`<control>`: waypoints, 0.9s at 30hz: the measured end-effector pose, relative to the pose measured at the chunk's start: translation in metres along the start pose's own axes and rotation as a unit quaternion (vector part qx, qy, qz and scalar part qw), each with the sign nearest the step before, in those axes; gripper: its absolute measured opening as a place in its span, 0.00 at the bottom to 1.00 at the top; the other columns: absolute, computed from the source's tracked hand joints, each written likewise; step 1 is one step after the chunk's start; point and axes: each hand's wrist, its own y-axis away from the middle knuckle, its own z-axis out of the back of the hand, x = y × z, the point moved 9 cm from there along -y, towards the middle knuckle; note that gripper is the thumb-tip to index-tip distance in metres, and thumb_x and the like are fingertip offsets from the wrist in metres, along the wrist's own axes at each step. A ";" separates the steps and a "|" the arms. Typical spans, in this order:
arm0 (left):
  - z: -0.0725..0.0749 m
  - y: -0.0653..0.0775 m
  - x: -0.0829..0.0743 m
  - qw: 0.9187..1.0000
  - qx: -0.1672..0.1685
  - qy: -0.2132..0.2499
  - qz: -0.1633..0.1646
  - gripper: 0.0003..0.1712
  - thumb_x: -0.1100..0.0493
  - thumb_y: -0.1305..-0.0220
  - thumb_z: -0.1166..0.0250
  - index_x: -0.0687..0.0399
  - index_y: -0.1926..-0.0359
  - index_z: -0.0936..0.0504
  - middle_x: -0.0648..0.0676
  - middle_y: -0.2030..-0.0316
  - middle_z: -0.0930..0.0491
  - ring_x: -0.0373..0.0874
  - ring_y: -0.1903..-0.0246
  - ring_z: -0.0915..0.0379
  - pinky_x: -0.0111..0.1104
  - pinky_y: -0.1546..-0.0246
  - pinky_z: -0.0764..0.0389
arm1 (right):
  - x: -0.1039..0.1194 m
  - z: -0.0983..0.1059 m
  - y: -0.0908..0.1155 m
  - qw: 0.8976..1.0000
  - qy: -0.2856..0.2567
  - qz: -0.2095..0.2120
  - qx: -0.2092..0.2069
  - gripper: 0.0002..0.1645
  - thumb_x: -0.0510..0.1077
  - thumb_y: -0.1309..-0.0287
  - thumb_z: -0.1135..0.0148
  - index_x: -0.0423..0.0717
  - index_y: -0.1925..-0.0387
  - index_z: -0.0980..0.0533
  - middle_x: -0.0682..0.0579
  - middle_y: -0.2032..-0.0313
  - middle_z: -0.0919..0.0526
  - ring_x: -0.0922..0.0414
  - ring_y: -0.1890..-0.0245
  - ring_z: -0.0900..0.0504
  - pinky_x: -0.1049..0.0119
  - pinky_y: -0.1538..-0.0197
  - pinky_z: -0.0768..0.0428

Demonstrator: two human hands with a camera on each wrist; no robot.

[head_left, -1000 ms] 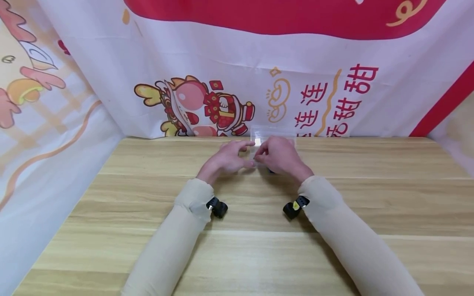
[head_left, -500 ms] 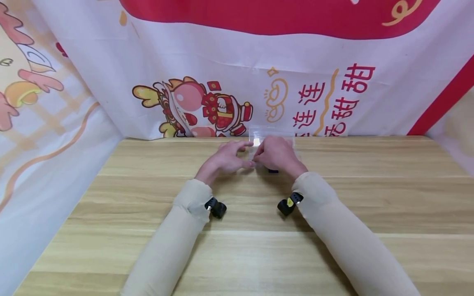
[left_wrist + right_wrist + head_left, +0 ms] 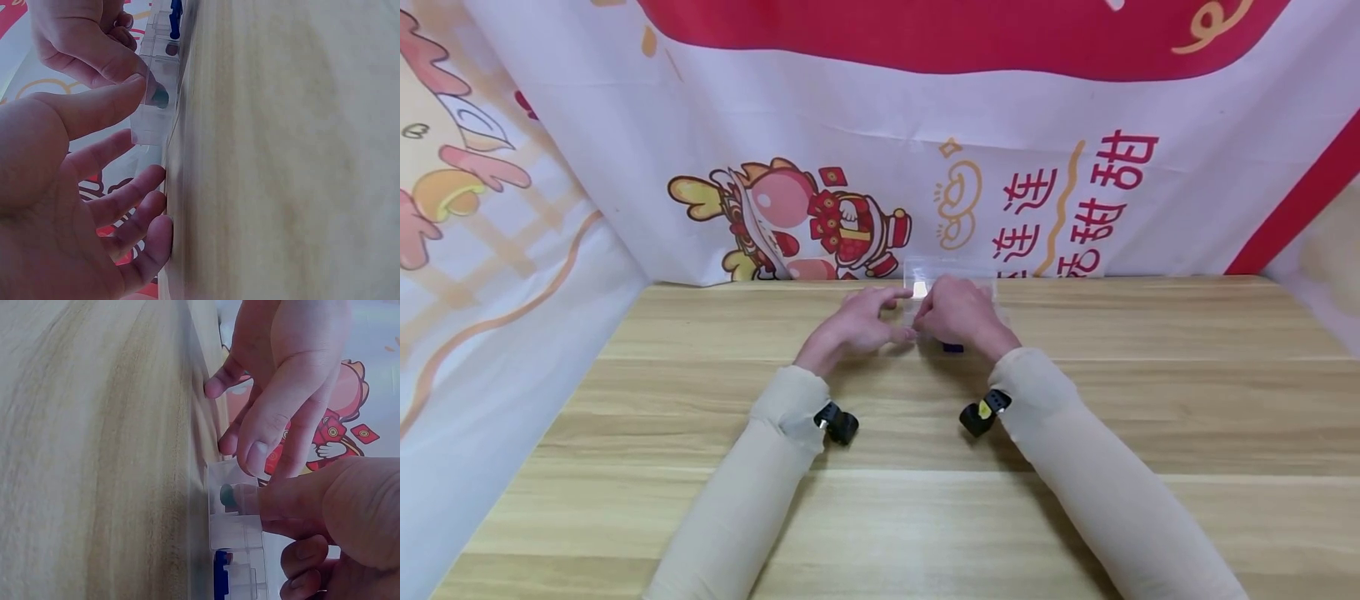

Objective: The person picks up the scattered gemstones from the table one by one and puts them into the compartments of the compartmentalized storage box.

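Observation:
A clear plastic compartment box (image 3: 928, 327) with a raised lid sits at the back of the table; a blue latch (image 3: 220, 575) is on its front. My left hand (image 3: 863, 320) rests at the box's left end, thumb and forefinger spread at its front and back corners. Its other fingers extend loosely, with tips near the tabletop. My right hand (image 3: 958, 310) reaches into the left end compartment. Its thumb and forefinger pinch a small green piece (image 3: 228, 495), seen through the clear wall. A small reddish piece (image 3: 171, 48) shows in a neighbouring compartment.
The box stands close against a white printed cloth (image 3: 850, 108) hanging behind the wooden table (image 3: 880, 517). Another printed cloth (image 3: 482, 275) hangs along the left side. Black wrist cameras (image 3: 838, 423) are strapped over both sleeves.
My right hand and forearm have shifted slightly left, uncovering more of the blue latch. My left hand stays at the box's end. The head view has shifted slightly.

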 end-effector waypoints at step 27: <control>0.002 0.002 0.006 1.000 -0.002 0.003 -0.007 0.41 0.50 0.31 0.28 0.36 0.20 0.33 0.55 0.22 0.35 0.56 0.22 0.43 0.58 0.21 0.38 | -0.098 0.033 0.033 0.949 -0.281 -0.057 -0.130 0.26 0.53 0.25 0.37 0.47 0.33 0.24 0.43 0.43 0.20 0.49 0.45 0.23 0.60 0.50 0.21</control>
